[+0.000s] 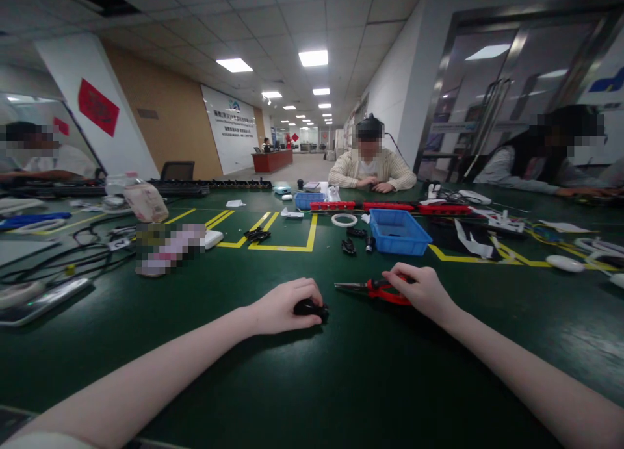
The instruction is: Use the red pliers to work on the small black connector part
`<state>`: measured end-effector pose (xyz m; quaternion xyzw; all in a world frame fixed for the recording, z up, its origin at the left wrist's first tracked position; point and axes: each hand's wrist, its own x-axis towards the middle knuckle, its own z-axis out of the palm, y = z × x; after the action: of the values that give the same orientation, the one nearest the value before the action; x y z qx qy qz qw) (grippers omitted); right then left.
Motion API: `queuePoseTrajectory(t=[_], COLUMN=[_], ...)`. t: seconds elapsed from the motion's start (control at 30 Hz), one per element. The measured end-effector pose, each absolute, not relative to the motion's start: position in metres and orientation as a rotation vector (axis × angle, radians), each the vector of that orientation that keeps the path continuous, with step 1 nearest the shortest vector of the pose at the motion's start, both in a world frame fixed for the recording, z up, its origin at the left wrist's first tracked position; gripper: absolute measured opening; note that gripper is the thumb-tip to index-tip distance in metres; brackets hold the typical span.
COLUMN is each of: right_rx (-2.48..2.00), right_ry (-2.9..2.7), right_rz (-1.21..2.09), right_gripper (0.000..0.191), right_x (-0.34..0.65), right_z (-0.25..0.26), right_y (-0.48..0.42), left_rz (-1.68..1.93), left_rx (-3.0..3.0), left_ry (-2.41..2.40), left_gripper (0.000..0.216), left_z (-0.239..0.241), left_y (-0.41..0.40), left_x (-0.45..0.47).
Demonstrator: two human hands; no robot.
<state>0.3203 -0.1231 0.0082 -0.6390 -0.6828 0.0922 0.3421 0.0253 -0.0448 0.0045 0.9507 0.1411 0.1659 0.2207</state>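
Fingers of my left hand (287,305) are wrapped round a small black object (311,309) low over the green table, just left of centre; its kind is partly hidden by the hand. On the right, my right hand (422,290) grips the red handles of long-nose pliers (373,288). Their metal jaws point left, toward the black object, with a gap between. Beyond the pliers stands a blue plastic bin (398,233). Left of that bin lie small black parts (348,246) and a white ring of tape (344,220).
Yellow tape lines (313,233) mark the green table (292,384). Cables (97,241), a power strip (46,299) and a plastic bottle (145,199) crowd the left. Red strips (412,207) lie across the back. A person (370,166) sits opposite; others sit at both sides.
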Motion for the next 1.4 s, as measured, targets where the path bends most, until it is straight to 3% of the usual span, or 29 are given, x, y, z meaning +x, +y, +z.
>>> queuePoseTrajectory(t=[0.27, 0.5, 0.6, 0.77, 1.1, 1.4], right_rx=[-1.699, -1.693, -1.761, -2.013, -1.890, -1.645], right_ry=[-1.737, -1.918, -2.036, -2.148, -1.985, -1.951], right_rz=[0.360, 0.290, 0.243, 0.071, 0.007, -0.054], right_gripper=[0.050, 0.043, 0.056, 0.094, 0.055, 0.074], right_x=[0.328, 0.327, 0.324, 0.322, 0.322, 0.318], right_z=[-0.002, 0.003, 0.005, 0.006, 0.001, -0.004], right_y=[-0.108, -0.117, -0.129, -0.139, -0.134, -0.138], left_rz=[0.478, 0.460, 0.528, 0.500, 0.515, 0.575], left_rx=[2.315, 2.194, 2.202, 2.202, 2.238, 2.373], left_ry=[0.394, 0.495, 0.524, 0.558, 0.566, 0.590], left_gripper=[0.022, 0.023, 0.024, 0.023, 0.032, 0.039], left_z=[0.004, 0.004, 0.001, 0.000, 0.001, -0.006], left_y=[-0.048, -0.043, -0.039, -0.036, -0.040, -0.039], left_x=[0.028, 0.027, 0.027, 0.026, 0.027, 0.026])
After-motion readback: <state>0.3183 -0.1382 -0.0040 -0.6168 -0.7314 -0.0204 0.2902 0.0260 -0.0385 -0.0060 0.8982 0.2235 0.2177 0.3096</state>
